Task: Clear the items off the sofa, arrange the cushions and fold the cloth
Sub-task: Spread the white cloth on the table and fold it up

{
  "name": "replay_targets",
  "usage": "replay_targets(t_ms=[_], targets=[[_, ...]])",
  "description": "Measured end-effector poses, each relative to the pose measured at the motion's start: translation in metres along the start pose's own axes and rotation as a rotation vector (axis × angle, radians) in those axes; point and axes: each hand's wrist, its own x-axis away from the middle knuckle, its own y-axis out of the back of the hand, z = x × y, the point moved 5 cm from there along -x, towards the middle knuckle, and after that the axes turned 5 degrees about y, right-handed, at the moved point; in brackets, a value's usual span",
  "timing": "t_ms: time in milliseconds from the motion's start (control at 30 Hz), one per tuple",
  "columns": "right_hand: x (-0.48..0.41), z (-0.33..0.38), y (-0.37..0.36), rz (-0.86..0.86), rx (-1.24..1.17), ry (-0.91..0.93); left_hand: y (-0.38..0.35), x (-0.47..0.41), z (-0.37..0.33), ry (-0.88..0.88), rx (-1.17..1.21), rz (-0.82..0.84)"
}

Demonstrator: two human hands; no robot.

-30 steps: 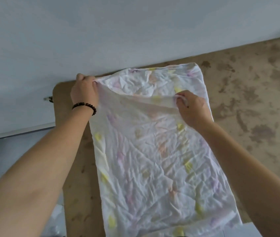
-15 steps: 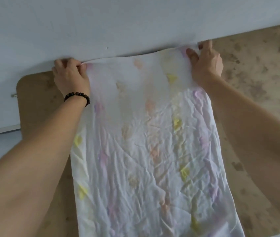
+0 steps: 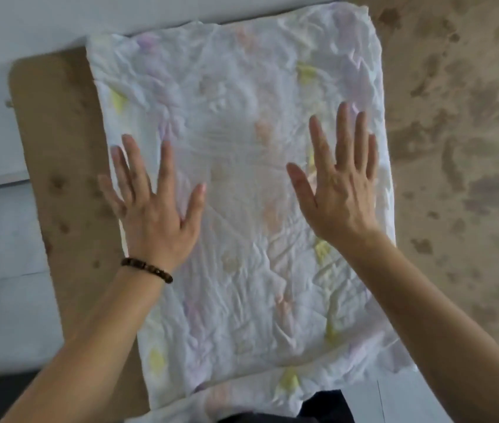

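The pale cloth [image 3: 242, 279], white with faint yellow, pink and purple patches, lay spread flat and heavily creased on a brown mottled tabletop [image 3: 461, 123], its far edge close against the white wall [image 3: 89, 13]. Both hands rested palm down on it with straight, spread fingers, gripping nothing. The left hand [image 3: 153, 215], with a dark beaded bracelet [image 3: 147, 268] at the wrist, lay near the cloth's left edge, its outer fingers reaching just over that edge. The right hand [image 3: 339, 193] lay towards the right edge, well apart from the left. Along the near edge a second layer showed from beneath the top one, so the cloth seemed to be doubled over at least once, though how many layers there were could not be told. This looked like the smoothing stage of the folding, with the hands flattening the layers before another fold. The cloth was still a large rectangle, so further folds probably remained. No sofa, cushions or loose items were in view, so whether those parts of the task were done could not be judged.
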Motion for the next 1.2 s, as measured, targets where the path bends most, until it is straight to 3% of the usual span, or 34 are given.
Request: replay_targets(t_ms=[67,133,833,933,1033,1100,1200], targets=[[0.037,-0.006,-0.024,0.162,0.066,-0.011,-0.024,0.042,0.009,0.017,-0.123,0.124],[0.053,-0.016,-0.037,0.218,0.091,-0.045,-0.037,0.059,0.017,0.08,-0.16,0.183],[0.076,-0.014,-0.025,0.076,0.091,-0.051,-0.029,0.072,0.014,0.1,-0.114,0.06],[0.128,-0.018,-0.004,-0.095,-0.078,-0.114,-0.003,0.111,0.005,-0.016,0.088,-0.096],[0.219,-0.012,0.022,-0.362,-0.263,-0.185,0.023,0.205,-0.004,-0.174,0.255,-0.267],[0.287,-0.007,0.024,-0.499,-0.394,-0.359,0.024,0.278,-0.002,-0.237,0.328,-0.315],[0.363,0.011,-0.003,-0.393,-0.691,-0.705,0.003,0.358,0.016,-0.094,0.459,-0.244]])
